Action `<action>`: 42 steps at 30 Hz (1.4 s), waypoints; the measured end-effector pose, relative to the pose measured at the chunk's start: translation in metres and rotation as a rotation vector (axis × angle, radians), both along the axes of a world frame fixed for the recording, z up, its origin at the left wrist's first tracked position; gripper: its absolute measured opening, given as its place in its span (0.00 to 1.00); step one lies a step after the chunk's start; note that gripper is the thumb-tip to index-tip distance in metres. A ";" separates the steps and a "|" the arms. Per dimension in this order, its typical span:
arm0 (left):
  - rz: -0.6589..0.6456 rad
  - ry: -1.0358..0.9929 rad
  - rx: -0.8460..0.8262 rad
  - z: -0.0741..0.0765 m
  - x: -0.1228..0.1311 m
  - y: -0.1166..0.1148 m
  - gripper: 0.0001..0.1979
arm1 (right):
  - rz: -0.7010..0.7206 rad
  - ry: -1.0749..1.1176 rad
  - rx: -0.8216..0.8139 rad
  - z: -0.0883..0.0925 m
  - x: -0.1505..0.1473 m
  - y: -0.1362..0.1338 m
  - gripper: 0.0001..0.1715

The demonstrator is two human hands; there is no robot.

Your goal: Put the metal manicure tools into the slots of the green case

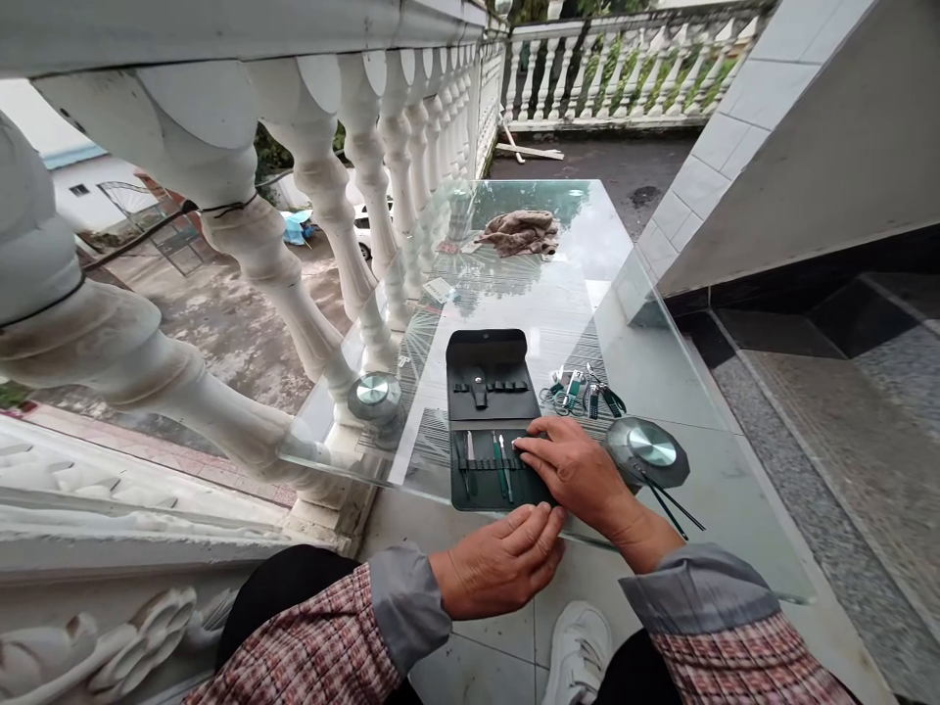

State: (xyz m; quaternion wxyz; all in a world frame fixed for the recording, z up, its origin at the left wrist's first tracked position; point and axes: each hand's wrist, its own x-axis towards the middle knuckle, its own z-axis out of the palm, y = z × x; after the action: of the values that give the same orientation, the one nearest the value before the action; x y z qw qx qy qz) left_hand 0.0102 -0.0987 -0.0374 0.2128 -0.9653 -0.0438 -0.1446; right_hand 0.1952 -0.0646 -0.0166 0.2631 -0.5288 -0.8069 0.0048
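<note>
A black manicure case (495, 421) lies unfolded near the front edge of the glass table. Slim tools stand in its lower loops: a nail file (471, 448), a green-handled tool (498, 470) and a few others. An empty sheath (480, 387) and small loops are in the upper half. My right hand (577, 475) reaches over the case's right side, its fingers closed around a small tool whose pale tip shows; the rest is hidden. My left hand (499, 560) pinches the case's lower right corner. Nail clippers (573, 390) and other small tools lie beyond my right hand.
The glass table (661, 392) has round metal discs on it at left (373, 390) and right (652, 448). Two thin dark sticks (670, 504) lie by the right disc. A crumpled brown cloth (520, 233) is farther back. White balusters (315, 196) line the left; stone steps (829, 392) are at right.
</note>
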 end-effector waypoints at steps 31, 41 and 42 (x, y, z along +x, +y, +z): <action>-0.059 -0.011 -0.041 0.000 0.000 0.003 0.16 | 0.076 0.101 -0.175 0.009 0.010 -0.017 0.05; -0.052 0.008 -0.040 -0.001 0.000 0.003 0.16 | 0.020 0.222 -0.117 0.017 0.014 -0.015 0.05; -0.054 0.010 -0.041 0.000 0.000 0.003 0.16 | -0.021 0.258 -0.102 0.020 0.019 -0.015 0.05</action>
State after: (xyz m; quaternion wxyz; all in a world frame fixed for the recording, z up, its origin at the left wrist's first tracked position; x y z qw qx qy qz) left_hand 0.0103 -0.0953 -0.0377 0.1892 -0.9711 -0.0198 -0.1443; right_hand 0.2145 -0.0797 0.0034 0.3375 -0.5451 -0.7593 0.1112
